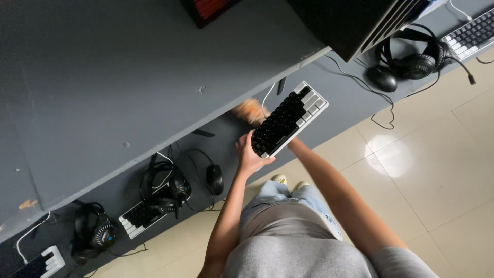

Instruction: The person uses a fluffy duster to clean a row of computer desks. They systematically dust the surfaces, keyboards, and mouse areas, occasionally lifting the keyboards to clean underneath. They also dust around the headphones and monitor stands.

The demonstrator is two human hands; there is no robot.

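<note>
1. Nearest us: our left hand (pixel 250 154), fingers curled shut over the near short edge of a compact black-keyed keyboard with a white frame and pale side keys (pixel 289 119), lifting it clear of the long grey surface (pixel 339 103), tilted.
2. Our right hand: the forearm runs up beneath the keyboard and the hand itself is hidden behind it, so we cannot tell how far open it is. A blurred orange-brown shape (pixel 249 110), possibly a cloth or brush, shows just beyond the keyboard's left edge; we judge the keyboard is held up so the surface beneath can be reached.
3. Left along the surface: a black computer mouse (pixel 214 178) with trailing cable, then a black over-ear headset (pixel 164 185) lying on a second black-and-white keyboard (pixel 141 216), and another black headset (pixel 98 231) beyond it.
4. Right along the surface: a second black mouse (pixel 382 78), a third black headset (pixel 417 62) and a further keyboard (pixel 471 33) at the corner.
5. Loose cables lie close by; the dark partition above crowds the workspace.
</note>
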